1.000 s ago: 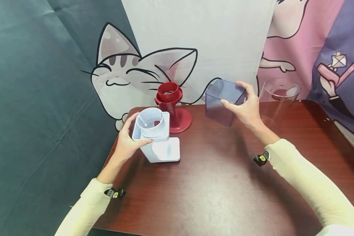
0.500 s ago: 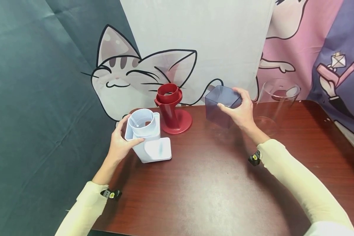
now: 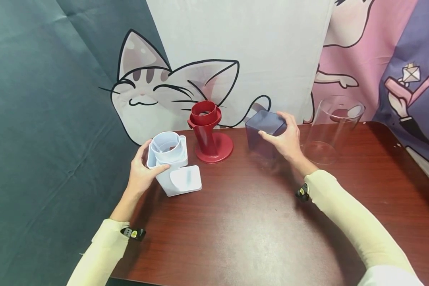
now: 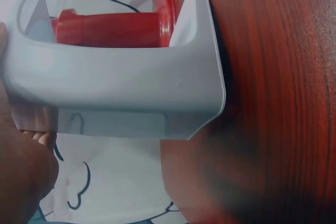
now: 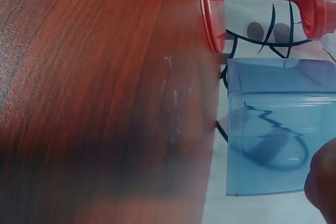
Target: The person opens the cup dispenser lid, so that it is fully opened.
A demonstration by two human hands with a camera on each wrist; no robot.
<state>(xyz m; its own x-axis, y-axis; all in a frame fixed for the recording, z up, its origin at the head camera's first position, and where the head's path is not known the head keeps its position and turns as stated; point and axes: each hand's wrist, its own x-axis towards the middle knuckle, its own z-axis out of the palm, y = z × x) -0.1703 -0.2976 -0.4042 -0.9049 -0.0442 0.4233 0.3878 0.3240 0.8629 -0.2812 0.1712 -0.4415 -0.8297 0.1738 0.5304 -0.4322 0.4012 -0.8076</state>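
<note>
My left hand grips a white plastic stand near its top, thumb at the front and fingers round the far left side. The stand has a round collar on top and a flat foot jutting to the right. In the left wrist view its base end stands right by the table surface. My right hand holds a translucent blue-grey square container from the right, thumb on the near side and fingers on the far edge. The right wrist view shows the container with its lower end close to the table's back edge.
A red stand with a ring top and round base stands between the two held things, near the back. A clear cylinder is at the back right, behind the right hand. The brown table ends at a printed cloth backdrop.
My left hand has moved left with the white stand, away from the red stand. My right hand has lowered the translucent container and shifted it slightly left.
</note>
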